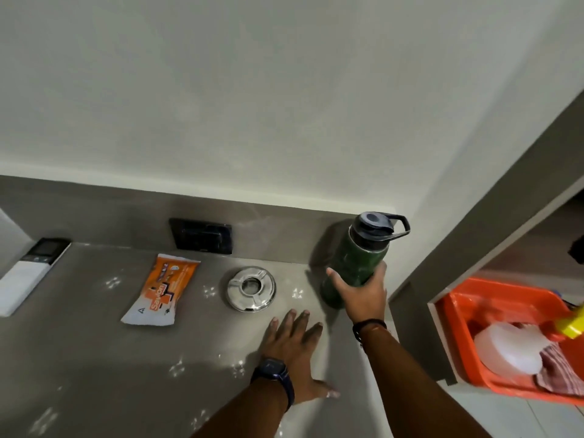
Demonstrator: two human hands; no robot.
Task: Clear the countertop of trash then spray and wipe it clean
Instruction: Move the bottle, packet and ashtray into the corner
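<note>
My right hand (363, 292) grips the lower body of a green water bottle (360, 257) with a dark lid, tilted near the back right corner of the grey countertop (110, 358). My left hand (294, 346) lies flat on the counter with fingers spread, holding nothing. An orange and white wipes packet (161, 289) lies left of centre. A round steel ashtray (251, 289) sits between the packet and the bottle.
A white remote (28, 276) lies at the far left. A black switch plate (202, 237) is set in the back wall. To the right, an orange tub (458, 314) holds a white container (505, 349), a striped cloth (559, 371) and a yellow-tipped bottle (572, 324).
</note>
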